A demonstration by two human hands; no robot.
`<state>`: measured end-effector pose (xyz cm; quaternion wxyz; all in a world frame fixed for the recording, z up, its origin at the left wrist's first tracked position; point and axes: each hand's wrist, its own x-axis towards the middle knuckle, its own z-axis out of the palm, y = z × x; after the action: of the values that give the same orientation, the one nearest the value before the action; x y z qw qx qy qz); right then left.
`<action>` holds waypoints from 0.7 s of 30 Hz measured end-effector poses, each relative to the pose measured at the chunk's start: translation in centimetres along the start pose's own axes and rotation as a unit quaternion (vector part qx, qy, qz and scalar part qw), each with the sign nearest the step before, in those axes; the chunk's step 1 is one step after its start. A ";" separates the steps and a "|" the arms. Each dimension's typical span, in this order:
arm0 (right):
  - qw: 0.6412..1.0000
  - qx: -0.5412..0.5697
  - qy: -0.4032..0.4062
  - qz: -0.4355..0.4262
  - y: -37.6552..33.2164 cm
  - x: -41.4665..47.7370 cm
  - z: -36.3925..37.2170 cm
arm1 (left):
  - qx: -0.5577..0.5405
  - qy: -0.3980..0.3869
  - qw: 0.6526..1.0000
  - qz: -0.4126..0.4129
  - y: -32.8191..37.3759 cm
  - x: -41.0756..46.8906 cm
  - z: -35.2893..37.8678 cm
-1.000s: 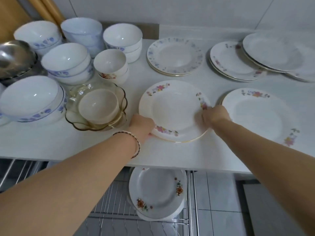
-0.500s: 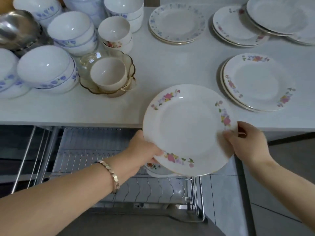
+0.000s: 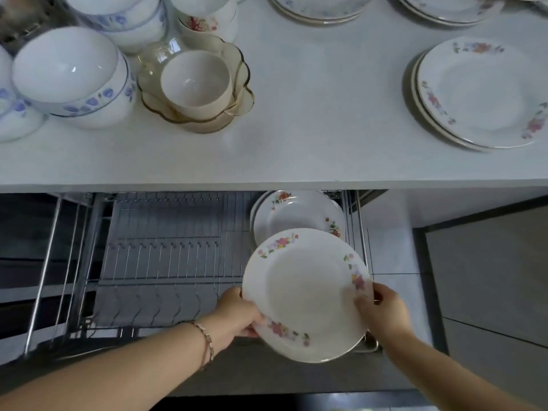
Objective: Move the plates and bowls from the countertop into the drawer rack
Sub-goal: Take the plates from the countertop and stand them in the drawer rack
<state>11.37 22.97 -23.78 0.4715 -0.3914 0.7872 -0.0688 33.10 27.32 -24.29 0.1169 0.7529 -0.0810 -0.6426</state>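
A white plate with pink flowers (image 3: 305,295) hangs over the right end of the open wire drawer rack (image 3: 166,262). My left hand (image 3: 237,315) grips its left rim and my right hand (image 3: 382,312) grips its right rim. Behind it, a few floral plates (image 3: 293,215) stand stacked in the rack. On the white countertop (image 3: 311,114) lie a stack of flowered plates (image 3: 480,93) at right, more plates (image 3: 320,7) along the far edge, and several bowls at left, among them a blue-patterned bowl (image 3: 71,72).
A cream bowl (image 3: 195,81) sits inside an amber glass dish (image 3: 237,93). The rack's left part shows bare wire slots. A grey cabinet front (image 3: 489,277) stands right of the drawer, with tiled floor beside it.
Both hands lifted the flowered plate off the countertop, brought it over the counter edge and lowered it down to the drawer rack. The view tilted downward.
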 end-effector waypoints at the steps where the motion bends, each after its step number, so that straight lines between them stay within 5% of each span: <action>1: 1.000 0.010 0.005 0.019 0.1 1.3 1.3 | 0.008 0.016 1.000 0.002 0.4 1.6 -0.1; 21: 0.971 0.113 0.128 0.167 -0.8 15.2 11.6 | 0.203 0.244 0.942 0.112 7.2 19.4 1.5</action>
<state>17.24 15.11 -40.26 0.4124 -0.1869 0.8825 -0.1270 34.98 15.03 -40.90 0.0491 0.8804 -0.2629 -0.3916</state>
